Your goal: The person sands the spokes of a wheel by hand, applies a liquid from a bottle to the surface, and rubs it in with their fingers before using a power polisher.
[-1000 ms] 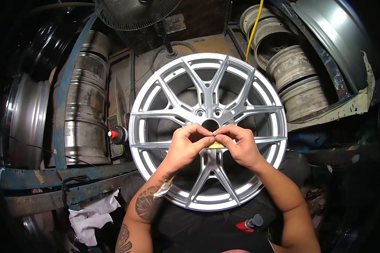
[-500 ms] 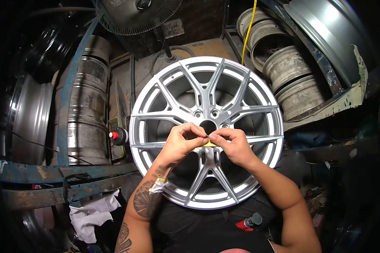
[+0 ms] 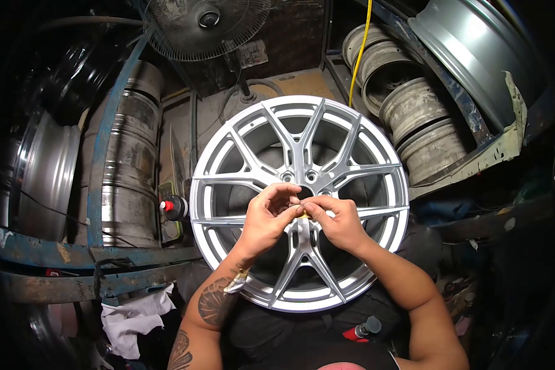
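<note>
A silver multi-spoke car wheel (image 3: 299,161) lies face up in front of me, over my lap. Above its hub, my left hand (image 3: 266,216) and my right hand (image 3: 336,223) meet at the fingertips. Pinched between them is a small yellow piece (image 3: 303,214), thin like folded paper; most of it is covered by fingers and its exact kind cannot be made out. Thumb and index finger of each hand press on it, while the other left fingers curl loosely above. The hub's centre hole is partly hidden by my fingers.
Racks of stacked wheels (image 3: 129,166) stand on the left, with more worn rims (image 3: 416,108) on the right. A fan (image 3: 209,37) is at the back. A dark red-capped bottle (image 3: 177,208) sits left of the wheel. A white cloth (image 3: 132,324) hangs lower left.
The view has shifted, so the wheel appears slightly lower. My fingers have closed further over the yellow piece, which shows less now. The left fingers are raised a little.
</note>
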`<state>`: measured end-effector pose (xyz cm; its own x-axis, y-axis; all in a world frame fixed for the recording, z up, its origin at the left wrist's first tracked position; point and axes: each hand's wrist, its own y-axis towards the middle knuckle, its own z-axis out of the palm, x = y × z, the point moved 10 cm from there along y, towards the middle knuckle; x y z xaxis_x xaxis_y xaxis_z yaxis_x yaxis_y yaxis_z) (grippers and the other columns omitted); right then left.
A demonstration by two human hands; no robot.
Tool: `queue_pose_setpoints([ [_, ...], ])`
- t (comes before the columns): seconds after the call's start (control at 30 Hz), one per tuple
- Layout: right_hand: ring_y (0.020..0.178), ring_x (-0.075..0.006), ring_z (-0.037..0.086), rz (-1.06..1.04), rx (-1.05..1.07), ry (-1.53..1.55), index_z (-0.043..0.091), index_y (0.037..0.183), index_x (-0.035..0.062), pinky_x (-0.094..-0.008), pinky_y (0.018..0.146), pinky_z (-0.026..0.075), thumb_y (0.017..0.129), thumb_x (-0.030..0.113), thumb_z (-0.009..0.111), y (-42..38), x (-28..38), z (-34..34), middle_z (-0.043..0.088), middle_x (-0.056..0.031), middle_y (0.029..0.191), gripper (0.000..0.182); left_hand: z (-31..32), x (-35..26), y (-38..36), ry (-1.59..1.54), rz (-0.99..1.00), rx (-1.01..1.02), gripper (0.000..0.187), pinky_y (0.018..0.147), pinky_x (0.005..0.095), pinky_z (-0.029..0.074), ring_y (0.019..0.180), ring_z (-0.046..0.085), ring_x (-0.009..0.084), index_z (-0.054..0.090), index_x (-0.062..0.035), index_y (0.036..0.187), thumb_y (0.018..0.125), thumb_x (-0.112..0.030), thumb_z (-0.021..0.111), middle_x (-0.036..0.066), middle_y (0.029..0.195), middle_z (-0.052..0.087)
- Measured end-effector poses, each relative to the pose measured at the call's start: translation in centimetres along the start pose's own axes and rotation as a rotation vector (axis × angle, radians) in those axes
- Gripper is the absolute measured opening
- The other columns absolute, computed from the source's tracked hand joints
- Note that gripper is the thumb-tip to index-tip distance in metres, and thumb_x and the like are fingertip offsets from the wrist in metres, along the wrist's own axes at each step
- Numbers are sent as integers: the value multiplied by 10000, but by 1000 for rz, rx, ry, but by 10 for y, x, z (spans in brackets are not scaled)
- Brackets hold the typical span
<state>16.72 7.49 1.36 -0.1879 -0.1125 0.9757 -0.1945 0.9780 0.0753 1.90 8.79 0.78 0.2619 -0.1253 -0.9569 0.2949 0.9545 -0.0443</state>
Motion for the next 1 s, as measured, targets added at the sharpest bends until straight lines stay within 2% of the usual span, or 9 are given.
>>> queue_pose_setpoints([
  [0.13,837,-133,752,-94,-60,33,757,1088,-29,-262,761,584,1017,135,673,-2,5,3,796,-117,951,198,-6,-1,-1,35,78,-96,359,875,230,552,950,650,92,614,19,1243,916,27,761,33,1028,633],
  [0.33,915,-141,733,-55,-93,202,724,1153,-61,-268,821,594,1043,125,642,-6,-6,9,765,-117,1010,231,-14,7,-13,45,178,-268,231,873,247,562,981,701,134,639,16,1091,904,26,774,81,1022,703],
  [0.37,916,-140,727,-50,-95,208,715,1175,-56,-269,820,586,1049,131,634,-7,-9,11,760,-115,1011,239,-12,1,-15,69,241,-275,195,833,265,592,917,720,137,648,31,1073,911,55,753,117,991,736],
  [0.47,884,-140,755,-86,-106,175,720,1168,-39,-264,771,581,1036,125,651,-9,-11,12,788,-132,955,222,-17,8,-14,-73,239,-288,152,829,262,593,910,722,138,671,36,1030,905,69,752,109,993,736],
  [0.67,850,-161,772,-170,-119,8,722,1163,-31,-273,724,583,1022,107,659,-10,10,7,790,-142,949,207,-17,5,-11,-53,243,-272,114,832,251,585,921,716,127,690,33,976,895,71,761,85,1002,734],
  [0.77,866,-139,733,-101,-141,-19,733,1156,-41,-265,769,568,1008,82,673,-10,7,3,777,-139,973,202,-13,9,-9,-65,200,-238,161,835,239,576,902,704,111,682,26,1035,900,60,762,84,1000,728],
  [0.87,859,-139,738,-132,-187,43,755,1125,-37,-264,761,568,982,59,697,-7,12,0,784,-144,965,182,-16,22,-4,-85,83,-213,250,854,257,580,951,717,144,629,45,1162,937,25,737,124,1042,738],
  [0.9,850,-134,736,-130,-205,44,761,1106,-45,-261,752,567,967,49,715,-6,15,-2,788,-148,940,173,-15,23,-3,-158,61,-202,366,861,246,571,955,706,130,572,31,1256,938,-2,750,123,1050,736],
  [1.0,760,-200,766,-208,-226,-50,775,1087,-3,-305,689,574,917,77,772,-7,18,-5,795,-127,943,188,-8,14,-5,-259,52,-175,397,866,242,568,944,706,128,554,31,1280,938,-5,753,122,1036,734],
])
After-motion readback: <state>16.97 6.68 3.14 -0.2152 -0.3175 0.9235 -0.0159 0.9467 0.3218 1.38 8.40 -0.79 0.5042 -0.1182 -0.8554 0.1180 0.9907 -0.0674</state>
